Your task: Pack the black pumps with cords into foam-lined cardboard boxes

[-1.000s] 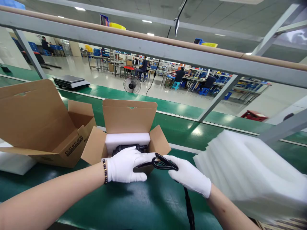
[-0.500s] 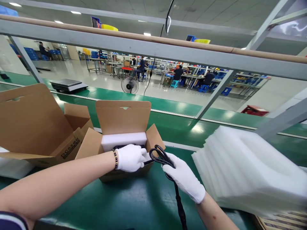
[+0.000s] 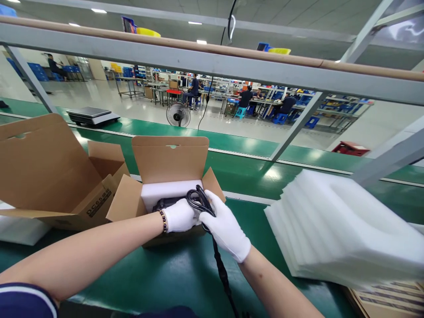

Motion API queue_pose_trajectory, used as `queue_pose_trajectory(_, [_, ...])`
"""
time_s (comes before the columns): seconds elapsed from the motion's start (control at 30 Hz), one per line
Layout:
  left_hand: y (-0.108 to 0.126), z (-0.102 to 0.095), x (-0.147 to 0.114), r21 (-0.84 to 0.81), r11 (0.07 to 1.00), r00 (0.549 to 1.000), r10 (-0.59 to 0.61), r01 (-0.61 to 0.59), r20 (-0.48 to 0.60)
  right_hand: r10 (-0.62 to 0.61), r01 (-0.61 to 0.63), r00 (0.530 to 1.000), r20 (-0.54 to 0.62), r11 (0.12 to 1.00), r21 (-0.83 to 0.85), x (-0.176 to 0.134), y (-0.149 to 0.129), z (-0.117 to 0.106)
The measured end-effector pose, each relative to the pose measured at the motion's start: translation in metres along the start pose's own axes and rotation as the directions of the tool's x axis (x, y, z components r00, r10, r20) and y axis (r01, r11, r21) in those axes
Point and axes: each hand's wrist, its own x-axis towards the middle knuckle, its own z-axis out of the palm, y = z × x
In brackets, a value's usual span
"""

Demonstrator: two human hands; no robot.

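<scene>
Holding the cable (image 3: 206, 205) in the right hand (image 3: 227, 227), thumb and fingers closed round the looped bundle, over the near right corner of the middle box (image 3: 170, 159), toward 4 o'clock from its centre. With the left hand (image 3: 180, 216) just beside the loops at about 8 o'clock, fingers drawn in narrow, tips partly hidden; cannot tell a pinch from a bare curl.

Looks light and bendy in the loops, with a smooth, perhaps slightly slippery jacket; likely springy enough to fan out under a loose hold. Seems stiffer at the thick lumps along the tail, hanging toward 5 o'clock from the bundle. Best taken round the middle, all strands together, rather than by one loop; better not bent hard at the lumps.

Set on the green bench (image 3: 149, 282), the middle box: open, lid upright at 12 o'clock, flaps spread at 9 and 3. Inside, along the 12 o'clock wall, a white foam block (image 3: 167, 190), probably soft and light. On its near side, a dark part (image 3: 164, 203), mostly covered by the left hand, likely rigid and heavier.

At 9 o'clock, the left box (image 3: 43, 163), also open, with printing on its side; cannot make out any contents. At 3 o'clock, a leaning stack of foam sheets (image 3: 338, 229), likely light and easily dented.
</scene>
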Motion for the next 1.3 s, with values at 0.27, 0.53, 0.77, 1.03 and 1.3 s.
queue_pose_trajectory(0.27, [0.000, 0.005, -0.013, 0.038, 0.999, 0.998, 0.039, -0.038, -0.043, 0.234, -0.229, 0.972, 0.009, 0.945, 0.232, 0.022, 0.021, -0.023])
queue_pose_trajectory(0.53, [0.006, 0.007, -0.011, -0.004, 0.993, 0.992, -0.118, 0.118, -0.053, 0.205, -0.217, 0.975, 0.083, 0.962, 0.168, 0.028, 0.001, -0.009])
queue_pose_trajectory(0.77, [-0.015, 0.009, -0.002, -0.090, 0.981, 0.983, -0.178, 0.174, -0.037, 0.048, -0.052, 0.948, 0.315, 0.999, 0.003, 0.061, 0.006, 0.000])
queue_pose_trajectory(1.03, [-0.009, 0.010, 0.005, 0.085, 0.993, 0.996, -0.084, 0.086, -0.032, -0.288, 0.301, 0.938, 0.194, 0.394, -0.868, 0.050, 0.017, 0.003])
queue_pose_trajectory(1.3, [-0.011, 0.009, 0.001, 0.187, 0.982, 1.000, -0.001, 0.002, -0.005, -0.394, 0.580, 0.789, 0.472, 0.223, -0.783, 0.016, 0.032, -0.013])
